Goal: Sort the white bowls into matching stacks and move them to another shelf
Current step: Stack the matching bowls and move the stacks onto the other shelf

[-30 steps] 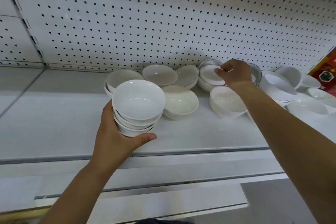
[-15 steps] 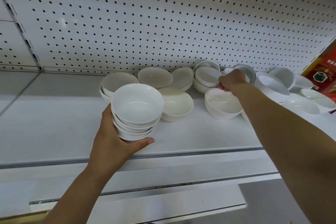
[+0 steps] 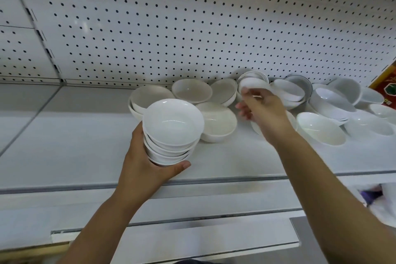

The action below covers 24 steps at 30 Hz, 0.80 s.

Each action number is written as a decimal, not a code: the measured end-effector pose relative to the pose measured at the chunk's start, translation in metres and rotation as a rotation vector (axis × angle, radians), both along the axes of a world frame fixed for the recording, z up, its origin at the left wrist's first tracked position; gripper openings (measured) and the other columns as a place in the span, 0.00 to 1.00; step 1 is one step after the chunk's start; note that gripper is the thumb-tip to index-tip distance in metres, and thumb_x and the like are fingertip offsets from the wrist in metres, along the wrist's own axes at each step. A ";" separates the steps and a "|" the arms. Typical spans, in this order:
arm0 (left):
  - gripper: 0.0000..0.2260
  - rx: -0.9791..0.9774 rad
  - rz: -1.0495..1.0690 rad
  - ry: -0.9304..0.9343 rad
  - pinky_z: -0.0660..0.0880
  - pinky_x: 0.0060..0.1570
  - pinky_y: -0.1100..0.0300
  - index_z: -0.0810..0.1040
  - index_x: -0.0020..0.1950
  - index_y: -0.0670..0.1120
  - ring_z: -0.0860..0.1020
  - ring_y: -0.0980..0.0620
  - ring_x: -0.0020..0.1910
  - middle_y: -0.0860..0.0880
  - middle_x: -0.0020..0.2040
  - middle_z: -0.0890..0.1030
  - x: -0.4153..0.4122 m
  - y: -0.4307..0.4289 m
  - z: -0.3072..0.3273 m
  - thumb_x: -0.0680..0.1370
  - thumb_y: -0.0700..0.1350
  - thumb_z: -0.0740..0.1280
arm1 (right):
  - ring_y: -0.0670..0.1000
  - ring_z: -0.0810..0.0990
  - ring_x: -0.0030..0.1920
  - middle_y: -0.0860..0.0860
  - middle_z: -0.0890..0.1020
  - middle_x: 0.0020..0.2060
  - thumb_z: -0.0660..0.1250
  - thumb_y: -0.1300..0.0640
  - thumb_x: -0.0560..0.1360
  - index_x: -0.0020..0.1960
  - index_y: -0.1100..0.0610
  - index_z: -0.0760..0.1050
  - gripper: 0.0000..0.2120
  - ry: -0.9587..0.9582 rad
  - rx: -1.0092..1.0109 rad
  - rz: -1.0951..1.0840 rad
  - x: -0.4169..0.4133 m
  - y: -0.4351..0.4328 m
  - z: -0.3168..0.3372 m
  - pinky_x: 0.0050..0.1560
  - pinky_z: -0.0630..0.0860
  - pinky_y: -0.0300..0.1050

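Note:
My left hand (image 3: 141,167) grips a stack of several matching white bowls (image 3: 172,128) from below and lifts it just above the front of the white shelf (image 3: 75,148). My right hand (image 3: 261,111) reaches over the shelf with its fingers spread and loosely bent. Its fingertips are at the front rim of a small tilted bowl stack (image 3: 252,81) by the pegboard, and motion blur hides any contact. Loose white bowls lie around: a cream bowl (image 3: 217,122) beside my stack, two nested ones (image 3: 147,97) behind it, and another (image 3: 321,127) to the right.
A white pegboard wall (image 3: 192,28) backs the shelf. More white bowls (image 3: 334,103) crowd the right end, one with a dark rim (image 3: 300,81). A red package (image 3: 387,85) sits at the far right edge. Another shelf lip (image 3: 192,227) runs below.
My right hand let go of the bowl rim farther right, moved left and opened its fingers near the small tilted stack. The left hand keeps holding its stack.

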State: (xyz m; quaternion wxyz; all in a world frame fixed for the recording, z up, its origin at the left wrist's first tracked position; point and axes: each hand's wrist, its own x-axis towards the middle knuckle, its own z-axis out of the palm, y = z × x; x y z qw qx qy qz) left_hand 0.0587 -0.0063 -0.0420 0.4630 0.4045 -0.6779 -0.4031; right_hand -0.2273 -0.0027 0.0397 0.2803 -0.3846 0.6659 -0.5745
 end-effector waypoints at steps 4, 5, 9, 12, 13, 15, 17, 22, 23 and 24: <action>0.45 0.087 -0.102 0.049 0.75 0.62 0.70 0.62 0.71 0.68 0.73 0.70 0.65 0.73 0.64 0.73 0.010 -0.001 0.005 0.61 0.60 0.84 | 0.54 0.85 0.43 0.58 0.86 0.47 0.69 0.54 0.79 0.64 0.61 0.75 0.16 -0.085 -0.089 0.217 0.049 0.039 -0.021 0.48 0.84 0.48; 0.43 0.107 -0.133 0.065 0.77 0.64 0.60 0.63 0.73 0.65 0.74 0.66 0.66 0.71 0.66 0.74 0.013 -0.002 0.006 0.64 0.62 0.82 | 0.54 0.85 0.46 0.58 0.86 0.48 0.71 0.54 0.77 0.64 0.59 0.76 0.18 -0.076 -0.088 0.253 0.056 0.046 -0.027 0.51 0.84 0.49; 0.40 0.094 -0.145 0.097 0.75 0.69 0.45 0.66 0.75 0.59 0.74 0.59 0.70 0.64 0.69 0.75 0.021 -0.005 0.014 0.66 0.62 0.76 | 0.49 0.84 0.53 0.49 0.85 0.53 0.78 0.47 0.65 0.63 0.52 0.77 0.28 0.071 -0.062 0.304 0.070 0.058 -0.044 0.58 0.80 0.45; 0.41 0.040 -0.139 0.078 0.73 0.69 0.55 0.65 0.76 0.59 0.73 0.61 0.71 0.66 0.71 0.73 0.022 -0.011 0.023 0.66 0.61 0.77 | 0.50 0.84 0.54 0.48 0.85 0.54 0.80 0.48 0.63 0.63 0.51 0.77 0.30 0.109 -0.109 0.293 0.076 0.061 -0.048 0.59 0.81 0.45; 0.41 0.036 -0.149 0.065 0.73 0.67 0.57 0.64 0.76 0.62 0.72 0.62 0.71 0.67 0.71 0.73 0.023 -0.012 0.026 0.66 0.61 0.77 | 0.50 0.84 0.54 0.48 0.85 0.53 0.80 0.47 0.63 0.63 0.52 0.77 0.31 0.117 -0.105 0.295 0.079 0.062 -0.051 0.59 0.81 0.45; 0.39 0.035 -0.171 0.044 0.73 0.65 0.59 0.64 0.75 0.66 0.72 0.63 0.71 0.68 0.70 0.74 0.024 -0.015 0.030 0.67 0.61 0.79 | 0.49 0.84 0.54 0.48 0.85 0.53 0.81 0.47 0.62 0.63 0.52 0.77 0.32 0.127 -0.055 0.314 0.086 0.064 -0.057 0.59 0.82 0.46; 0.38 0.019 -0.188 0.017 0.75 0.66 0.55 0.65 0.76 0.65 0.72 0.59 0.72 0.64 0.72 0.73 0.026 -0.017 0.031 0.70 0.59 0.79 | 0.48 0.84 0.54 0.47 0.84 0.54 0.84 0.49 0.62 0.65 0.50 0.76 0.34 0.132 0.029 0.357 0.093 0.063 -0.065 0.59 0.82 0.48; 0.34 -0.003 -0.198 0.005 0.76 0.67 0.51 0.68 0.76 0.59 0.72 0.57 0.72 0.65 0.71 0.73 0.028 -0.017 0.033 0.72 0.51 0.76 | 0.45 0.83 0.59 0.44 0.83 0.60 0.85 0.54 0.63 0.71 0.47 0.72 0.40 0.125 0.049 0.386 0.108 0.053 -0.073 0.63 0.80 0.45; 0.33 -0.005 -0.199 0.007 0.76 0.66 0.50 0.68 0.75 0.60 0.72 0.56 0.72 0.65 0.71 0.73 0.028 -0.018 0.033 0.72 0.52 0.77 | 0.45 0.83 0.60 0.44 0.83 0.61 0.85 0.55 0.63 0.72 0.49 0.72 0.41 0.126 0.037 0.376 0.110 0.051 -0.073 0.62 0.80 0.45; 0.32 -0.005 -0.200 0.010 0.76 0.66 0.50 0.69 0.74 0.60 0.72 0.56 0.72 0.64 0.71 0.73 0.028 -0.018 0.032 0.73 0.53 0.78 | 0.46 0.83 0.59 0.44 0.84 0.61 0.85 0.56 0.63 0.72 0.50 0.72 0.41 0.134 0.025 0.368 0.111 0.050 -0.072 0.62 0.80 0.46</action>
